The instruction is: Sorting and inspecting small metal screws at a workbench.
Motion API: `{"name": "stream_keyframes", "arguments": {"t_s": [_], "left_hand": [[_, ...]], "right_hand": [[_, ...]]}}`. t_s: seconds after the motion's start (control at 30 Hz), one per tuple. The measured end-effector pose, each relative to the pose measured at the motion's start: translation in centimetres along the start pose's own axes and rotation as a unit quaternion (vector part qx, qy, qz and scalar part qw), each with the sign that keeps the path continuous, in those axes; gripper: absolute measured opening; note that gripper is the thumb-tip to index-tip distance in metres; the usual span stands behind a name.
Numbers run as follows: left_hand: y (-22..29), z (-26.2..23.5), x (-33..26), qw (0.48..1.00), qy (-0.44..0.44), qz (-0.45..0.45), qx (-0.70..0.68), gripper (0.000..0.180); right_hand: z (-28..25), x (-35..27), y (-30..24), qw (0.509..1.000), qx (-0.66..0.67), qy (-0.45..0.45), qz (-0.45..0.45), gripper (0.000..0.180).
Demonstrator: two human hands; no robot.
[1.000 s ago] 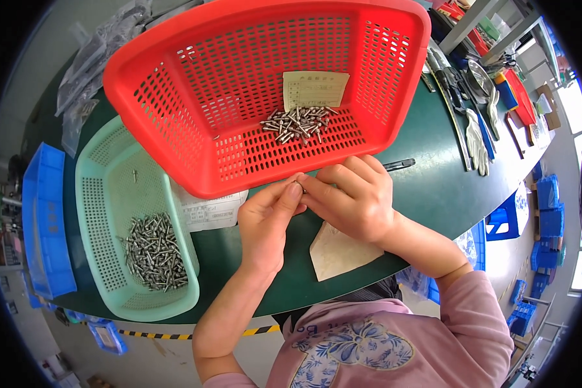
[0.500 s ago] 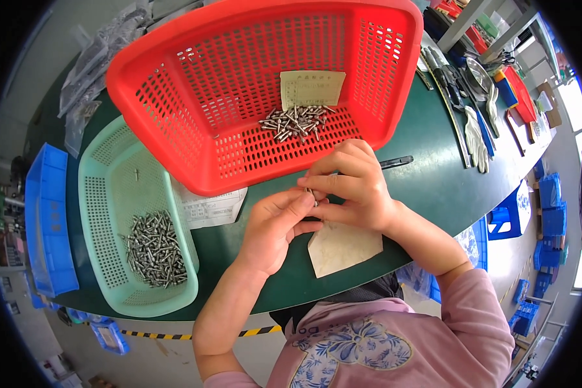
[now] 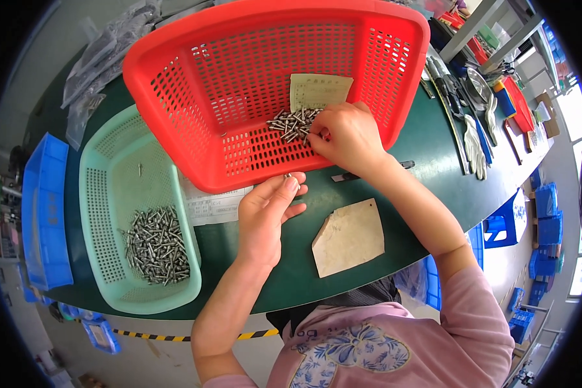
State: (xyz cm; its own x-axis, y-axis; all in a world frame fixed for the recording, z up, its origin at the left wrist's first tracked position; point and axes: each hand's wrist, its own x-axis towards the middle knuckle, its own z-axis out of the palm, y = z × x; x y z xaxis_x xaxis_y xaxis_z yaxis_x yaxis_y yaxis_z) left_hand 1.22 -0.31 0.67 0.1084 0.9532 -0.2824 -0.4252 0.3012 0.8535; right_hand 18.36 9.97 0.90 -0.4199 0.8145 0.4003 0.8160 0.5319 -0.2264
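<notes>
My left hand (image 3: 262,216) is in front of the red basket, thumb and forefinger closed on a small metal pin (image 3: 288,176) whose end shows. My right hand (image 3: 348,132) reaches into the tilted red plastic basket (image 3: 194,152). Its curled fingertips touch the right side of a pile of metal pins (image 3: 291,124); what they grip is hidden. Behind that pile leans a yellowish paper card (image 3: 320,90). To the left, a light green basket (image 3: 97,226) holds a larger heap of similar metal pins (image 3: 156,246), with a single one lying apart.
A beige flat piece (image 3: 349,238) lies near the table's front edge. Behind my right wrist is a black-handled tool (image 3: 406,165). White gloves (image 3: 474,149) and long tools lie at the right. A blue bin (image 3: 48,213) stands far left, and a printed sheet (image 3: 216,207) lies under the baskets.
My right hand has left my left hand and moved up into the red basket, onto the pins. My left hand stays near its place, still pinching the pin. The beige piece is now uncovered.
</notes>
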Motion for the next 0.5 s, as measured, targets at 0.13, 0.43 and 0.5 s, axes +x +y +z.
{"name": "stream_keyframes", "arguments": {"t_s": [0.13, 0.43, 0.5], "left_hand": [[-0.3, -0.3, 0.3, 1.0, 0.024, -0.007, -0.006, 0.027], [-0.8, 0.1, 0.0, 1.0, 0.01, 0.026, -0.008, 0.018], [-0.6, 0.0, 0.0, 0.999, 0.011, 0.052, 0.0, 0.015]], "right_hand": [[-0.9, -0.7, -1.3, 0.991, 0.124, 0.036, 0.033, 0.011], [-3.3, -4.5, -4.9, 0.986, 0.093, 0.105, -0.09, 0.017], [-3.1, -4.8, -4.8, 0.984, 0.084, 0.115, -0.105, 0.019]]}}
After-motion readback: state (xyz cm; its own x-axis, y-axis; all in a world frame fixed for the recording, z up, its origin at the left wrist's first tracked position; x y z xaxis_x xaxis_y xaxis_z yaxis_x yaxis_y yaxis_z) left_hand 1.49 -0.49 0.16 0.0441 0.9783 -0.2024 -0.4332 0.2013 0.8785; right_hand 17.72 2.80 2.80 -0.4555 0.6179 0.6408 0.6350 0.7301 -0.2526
